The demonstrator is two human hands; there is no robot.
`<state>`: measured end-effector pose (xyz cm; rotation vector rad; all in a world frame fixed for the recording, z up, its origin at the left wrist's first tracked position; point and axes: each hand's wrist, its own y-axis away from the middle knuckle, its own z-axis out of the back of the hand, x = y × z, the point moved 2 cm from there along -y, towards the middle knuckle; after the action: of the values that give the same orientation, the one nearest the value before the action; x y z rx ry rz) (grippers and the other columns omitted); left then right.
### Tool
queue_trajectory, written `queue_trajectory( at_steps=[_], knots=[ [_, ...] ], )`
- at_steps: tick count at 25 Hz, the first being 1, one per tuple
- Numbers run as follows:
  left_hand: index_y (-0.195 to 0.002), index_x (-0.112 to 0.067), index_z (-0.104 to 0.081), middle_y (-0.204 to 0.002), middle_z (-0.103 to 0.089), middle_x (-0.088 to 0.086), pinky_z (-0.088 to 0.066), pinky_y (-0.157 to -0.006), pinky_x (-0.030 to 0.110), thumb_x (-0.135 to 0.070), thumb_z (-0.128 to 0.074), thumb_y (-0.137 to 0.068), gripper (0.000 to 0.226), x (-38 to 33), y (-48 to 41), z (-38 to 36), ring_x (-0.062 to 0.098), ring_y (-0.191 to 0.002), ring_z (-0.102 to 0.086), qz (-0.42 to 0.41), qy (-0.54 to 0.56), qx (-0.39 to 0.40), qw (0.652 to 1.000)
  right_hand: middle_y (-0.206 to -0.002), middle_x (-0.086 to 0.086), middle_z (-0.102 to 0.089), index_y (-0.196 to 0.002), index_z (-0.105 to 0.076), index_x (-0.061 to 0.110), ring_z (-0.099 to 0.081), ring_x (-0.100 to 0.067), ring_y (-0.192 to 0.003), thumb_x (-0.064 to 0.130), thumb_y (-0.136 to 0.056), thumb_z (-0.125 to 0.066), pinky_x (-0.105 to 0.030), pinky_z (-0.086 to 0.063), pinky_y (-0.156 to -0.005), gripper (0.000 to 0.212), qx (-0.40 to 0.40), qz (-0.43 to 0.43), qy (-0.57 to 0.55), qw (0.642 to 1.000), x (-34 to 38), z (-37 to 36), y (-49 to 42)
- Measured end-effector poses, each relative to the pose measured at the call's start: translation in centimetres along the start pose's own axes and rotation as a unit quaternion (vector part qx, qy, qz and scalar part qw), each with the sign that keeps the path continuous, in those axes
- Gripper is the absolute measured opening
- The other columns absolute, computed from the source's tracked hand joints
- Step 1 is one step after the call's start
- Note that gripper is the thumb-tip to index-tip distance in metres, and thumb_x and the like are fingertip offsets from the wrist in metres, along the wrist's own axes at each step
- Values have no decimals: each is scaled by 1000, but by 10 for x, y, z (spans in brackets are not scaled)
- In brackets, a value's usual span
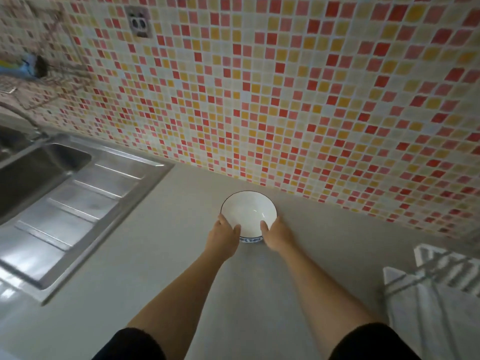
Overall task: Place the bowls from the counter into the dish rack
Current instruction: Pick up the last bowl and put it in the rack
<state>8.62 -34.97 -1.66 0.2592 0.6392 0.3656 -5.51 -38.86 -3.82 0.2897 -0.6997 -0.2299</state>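
Note:
A white bowl (pixel 248 213) with a dark rim and a blue pattern on its foot stands on the grey counter (pixel 181 281), close to the tiled wall. My left hand (pixel 225 236) grips its left side, thumb over the rim. My right hand (pixel 276 235) grips its right side the same way. The bowl is empty inside. A white and metal dish rack (pixel 439 271) shows at the right edge, only partly in view and blurred.
A steel sink (pixel 39 167) with a ribbed draining board (pixel 78 216) fills the left side. A tap spout (pixel 23 118) curves over it. The mosaic tile wall (pixel 285 100) carries a socket (pixel 139 23). Bare counter lies between sink and rack.

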Motion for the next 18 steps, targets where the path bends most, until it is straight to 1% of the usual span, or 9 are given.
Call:
queue_trajectory(
  at_steps=[2, 3, 6, 10, 12, 13, 15, 16, 18],
  knots=[
    [-150, 2, -7, -144, -41, 23, -36, -105, 39, -23, -41, -97, 67, -3, -3, -3, 37, -131, -43, 5, 16, -6, 1000, -131, -24, -55, -135, -37, 1, -59, -39, -113, 23, -95, -41, -44, -49, -97, 46, 12, -16, -63, 998, -3, -9, -6],
    [-150, 2, -6, -143, -42, 23, -37, -104, 39, -19, -43, -96, 69, -4, -4, -3, 37, -130, -44, 8, 26, -10, 1000, -125, -25, -59, -132, -39, 1, -63, -40, -106, 18, -93, -40, -47, -53, -91, 43, 13, -25, -89, 996, -3, -11, -7],
    [-151, 2, 1, -145, -36, 22, -36, -104, 37, -12, -49, -93, 77, -2, 1, -1, 36, -132, -41, 19, 35, -13, 999, -118, -15, -58, -127, -39, 0, -65, -41, -96, 8, -92, -39, -38, -57, -67, 36, -8, -22, -147, 989, -7, -18, -2],
    [-150, 1, -8, -141, -38, 22, -40, -100, 37, -3, -46, -92, 70, 6, 25, 5, 38, -125, -47, 13, 48, -50, 998, -102, -10, -51, -119, -41, -5, -52, -24, -86, 4, -95, -37, -32, -46, -72, 26, -51, 18, -161, 985, -15, -16, 40],
    [-143, -1, -25, -130, -46, 23, -42, -87, 39, 2, -42, -90, 56, 14, 45, 11, 39, -111, -52, 12, 73, -69, 995, -110, -16, -55, -125, -40, -4, -54, -26, -92, 3, -95, -36, -30, -43, -76, 31, -69, 51, -172, 981, -21, -15, 66],
    [-132, -1, -35, -120, -50, 24, -41, -78, 38, 4, -39, -90, 42, 17, 57, 14, 38, -99, -53, 6, 96, -81, 992, -119, -19, -56, -129, -38, -3, -56, -31, -99, 3, -96, -35, -32, -45, -81, 34, -73, 65, -182, 978, -23, -13, 81],
    [-103, -5, -38, -96, -53, 21, -35, -68, 35, -4, -35, -95, 8, 23, 91, 25, 35, -87, -52, -13, 138, -114, 984, -125, -21, -56, -135, -32, 0, -57, -36, -108, 5, -97, -33, -32, -44, -84, 38, -83, 94, -190, 974, -27, -8, 116],
    [-96, -7, -37, -91, -53, 19, -34, -68, 34, -15, -35, -98, 8, 25, 110, 31, 36, -88, -54, -31, 163, -129, 978, -125, -20, -57, -137, -30, 2, -57, -37, -108, 6, -98, -33, -31, -43, -82, 39, -85, 101, -195, 972, -29, -3, 136],
    [-101, -9, -41, -95, -57, 16, -35, -74, 33, -33, -32, -100, 26, 28, 153, 41, 35, -94, -56, -70, 214, -142, 964, -125, -17, -57, -139, -26, 7, -57, -35, -109, 7, -98, -33, -28, -41, -80, 42, -92, 118, -209, 966, -32, 7, 175]
  ],
)
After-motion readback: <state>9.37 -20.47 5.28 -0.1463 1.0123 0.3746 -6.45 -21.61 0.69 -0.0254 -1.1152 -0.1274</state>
